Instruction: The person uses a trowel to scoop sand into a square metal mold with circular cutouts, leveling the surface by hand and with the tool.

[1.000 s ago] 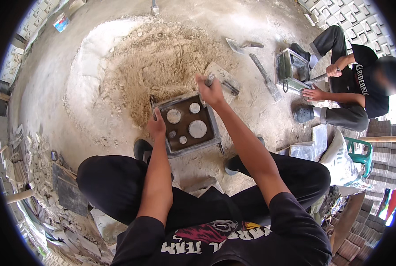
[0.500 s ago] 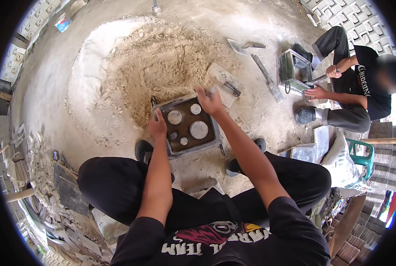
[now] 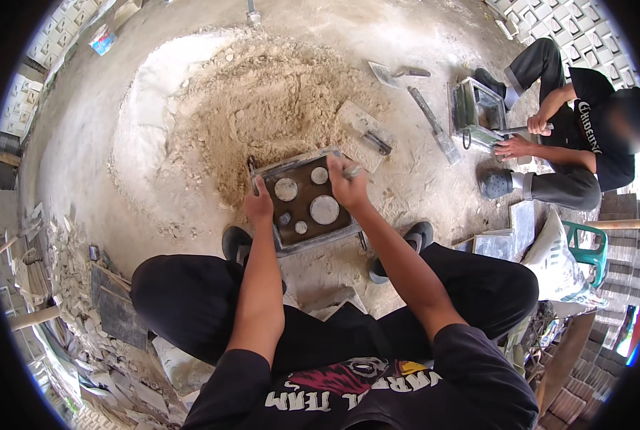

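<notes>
Square frame (image 3: 318,241) lies on the ground in front of the person, just beyond the shoes; directions are read from its centre, twelve at the top of the view. Brown sand fills it, bearing four pale discs (image 3: 324,209) and one smaller, darker piece (image 3: 285,218).

Left hand (image 3: 259,206) rests at the nine o'clock rim, thumb pointing up along it; the other fingers are hidden, so their grip cannot be told. Right hand (image 3: 348,188), at two o'clock, has its fingers curled around a short grey tool (image 3: 353,171). Contact between tool and frame cannot be confirmed.

Step in hand, as judged: working the two o'clock side while the frame is steadied. Next move would call for a firm left hold and a tool kept clear of the discs.

Surroundings: sand heap (image 3: 262,107) close by at eleven, restricting that side; float (image 3: 354,123) near at one, trowel (image 3: 382,74) beyond; bar (image 3: 429,118) at two, then a co-worker (image 3: 601,118) at a second frame (image 3: 477,133). Left shoe (image 3: 235,242) limits room at eight.
</notes>
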### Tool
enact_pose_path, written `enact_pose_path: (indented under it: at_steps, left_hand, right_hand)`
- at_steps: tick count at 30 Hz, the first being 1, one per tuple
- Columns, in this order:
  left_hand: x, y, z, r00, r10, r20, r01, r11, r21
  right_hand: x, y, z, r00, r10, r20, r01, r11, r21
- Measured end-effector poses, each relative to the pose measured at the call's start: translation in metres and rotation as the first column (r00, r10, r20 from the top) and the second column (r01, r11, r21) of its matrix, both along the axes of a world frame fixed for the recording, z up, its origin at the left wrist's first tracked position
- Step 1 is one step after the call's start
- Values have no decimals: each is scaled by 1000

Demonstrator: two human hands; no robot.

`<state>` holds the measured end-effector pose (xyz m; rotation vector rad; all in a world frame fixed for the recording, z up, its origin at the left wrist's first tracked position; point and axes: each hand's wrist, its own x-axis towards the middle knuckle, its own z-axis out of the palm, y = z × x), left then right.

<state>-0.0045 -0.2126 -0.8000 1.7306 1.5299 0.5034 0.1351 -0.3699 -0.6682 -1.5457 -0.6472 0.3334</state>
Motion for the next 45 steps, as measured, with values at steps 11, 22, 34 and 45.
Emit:
enact_pose_path:
  at_steps: [11,22,34,45]
  left_hand:
    - [9,-9,20,998,-8,-65,6,1000,-23]
    - [-10,10,-2,996,13,-89,-14,1000,-14]
    - [3,-6,11,999,-27,-20,26,999,-33]
    - [4,0,5,995,-6,-96,9,999,33]
  right_hand:
    - [18,-8,-19,994,71,-82,-86,975,-203]
    - [1,-10,10,988,25,-153,-46,990,-134]
    - [8,-26,-19,995,-36,-95,22,989,-144]
    - [-11,-29,-9,972,-152,-177,147,988,-43]
